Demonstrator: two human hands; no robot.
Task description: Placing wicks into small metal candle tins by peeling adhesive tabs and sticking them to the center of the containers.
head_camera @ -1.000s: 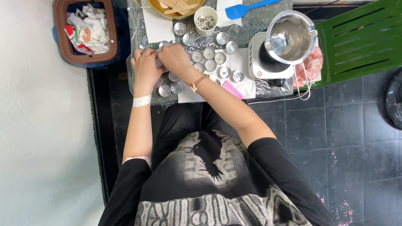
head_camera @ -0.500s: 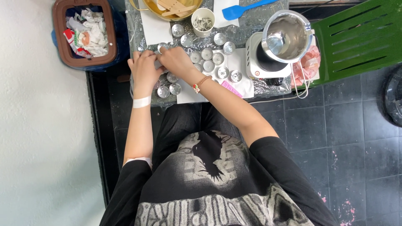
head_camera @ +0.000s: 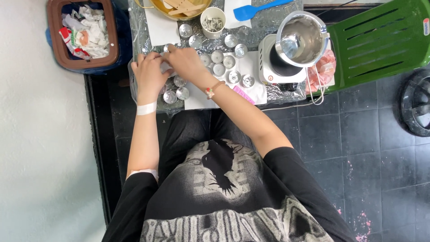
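Observation:
My left hand (head_camera: 148, 74) and my right hand (head_camera: 184, 62) meet at the left side of a foil-covered table (head_camera: 264, 26). Their fingertips close together on a small metal cup (head_camera: 167, 47), which the fingers mostly hide. More small silvery cups lie around the hands: a cluster (head_camera: 223, 62) just right of my right hand and two (head_camera: 176, 95) near the table's front edge below my left hand. A white bandage wraps my left wrist and a beaded bracelet my right wrist.
A white cup of wicks (head_camera: 212, 20), a blue spatula (head_camera: 255, 10) and a bowl of wooden sticks (head_camera: 179, 6) stand at the back. A steel pot (head_camera: 301, 38) sits on a white hot plate. A green chair (head_camera: 380, 40) stands to the right, a waste bin (head_camera: 85, 33) to the left.
Both hands stay joined at the same spot on the left of the table. Only the fingers shift slightly, and the view moves a little.

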